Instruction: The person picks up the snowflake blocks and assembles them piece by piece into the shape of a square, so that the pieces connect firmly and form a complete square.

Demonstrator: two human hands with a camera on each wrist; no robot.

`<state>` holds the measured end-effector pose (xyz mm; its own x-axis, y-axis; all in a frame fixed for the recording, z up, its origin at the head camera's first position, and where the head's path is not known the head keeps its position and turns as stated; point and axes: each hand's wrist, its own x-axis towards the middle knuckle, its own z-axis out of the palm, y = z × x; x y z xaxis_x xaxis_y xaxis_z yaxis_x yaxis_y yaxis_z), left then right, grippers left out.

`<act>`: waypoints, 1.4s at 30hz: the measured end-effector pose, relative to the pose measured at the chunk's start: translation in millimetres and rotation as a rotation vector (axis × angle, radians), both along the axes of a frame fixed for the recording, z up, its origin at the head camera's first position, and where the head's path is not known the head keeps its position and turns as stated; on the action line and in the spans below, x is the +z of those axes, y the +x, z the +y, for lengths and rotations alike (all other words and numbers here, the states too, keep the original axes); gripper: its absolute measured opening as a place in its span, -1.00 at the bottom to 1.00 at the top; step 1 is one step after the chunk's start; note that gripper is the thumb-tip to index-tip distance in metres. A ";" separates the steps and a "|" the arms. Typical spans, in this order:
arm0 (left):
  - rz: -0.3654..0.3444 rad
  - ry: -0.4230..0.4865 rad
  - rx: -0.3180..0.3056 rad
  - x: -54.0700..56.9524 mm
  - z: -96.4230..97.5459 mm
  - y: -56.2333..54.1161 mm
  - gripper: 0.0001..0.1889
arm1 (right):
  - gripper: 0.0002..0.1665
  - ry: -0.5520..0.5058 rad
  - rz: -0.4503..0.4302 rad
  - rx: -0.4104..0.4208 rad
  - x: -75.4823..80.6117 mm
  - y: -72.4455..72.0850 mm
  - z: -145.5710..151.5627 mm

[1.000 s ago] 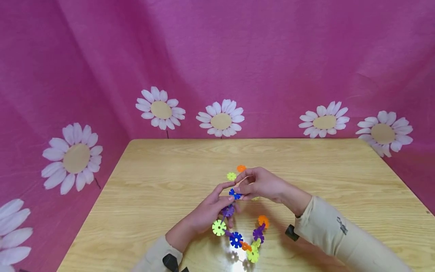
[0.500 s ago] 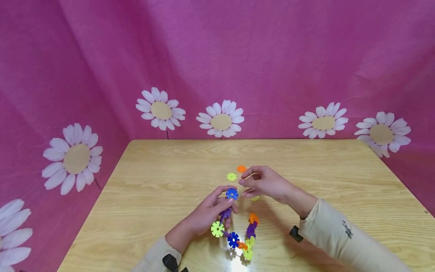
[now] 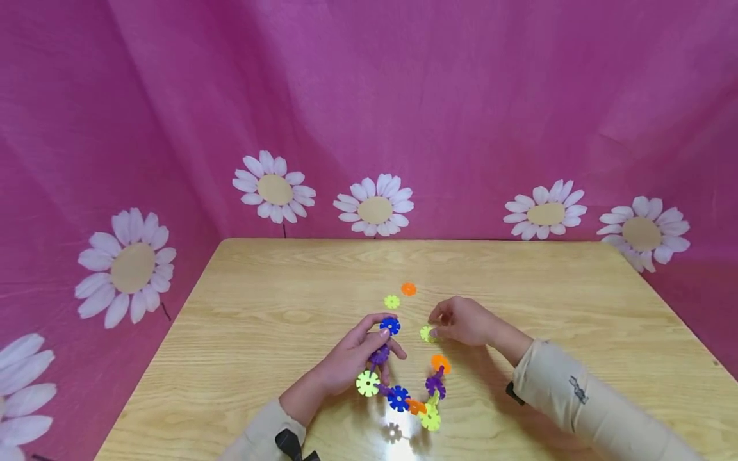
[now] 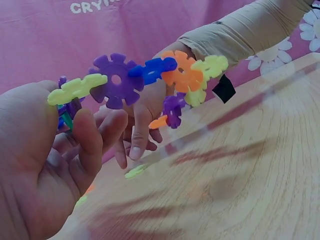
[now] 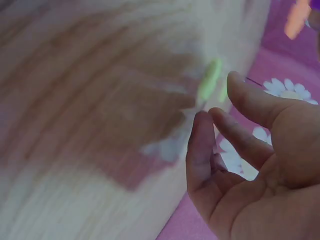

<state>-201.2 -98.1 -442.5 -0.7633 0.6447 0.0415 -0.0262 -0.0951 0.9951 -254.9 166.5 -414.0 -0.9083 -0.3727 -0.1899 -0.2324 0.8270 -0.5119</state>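
My left hand (image 3: 344, 363) pinches one end of a chain of slotted plastic snowflake discs, with a blue disc (image 3: 390, 326) at its thumb and fingertips. From there the chain hangs in a curve through yellow-green, blue and orange discs to an orange disc (image 3: 441, 363) at the free end. A large purple disc (image 4: 116, 81) in it shows in the left wrist view. My right hand (image 3: 469, 322) is low over the table, its fingertips at a loose yellow-green disc (image 3: 426, 333). In the right wrist view that disc (image 5: 209, 82) lies beyond the thumb and fingers, which stand apart.
Farther back on the wooden table (image 3: 277, 282) lie a yellow-green disc (image 3: 392, 301) and an orange disc (image 3: 409, 289). A pink curtain (image 3: 450, 115) with daisies hangs behind the table and along its left side.
My right hand has left the blue disc, moved right and come down to the loose yellow-green disc. The left hand keeps hold of the chain, whose free end has swung.
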 end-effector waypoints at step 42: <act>0.033 -0.042 0.165 -1.2 10.3 2.6 -0.59 | -0.65 -0.647 -0.222 -0.130 13.6 10.5 17.4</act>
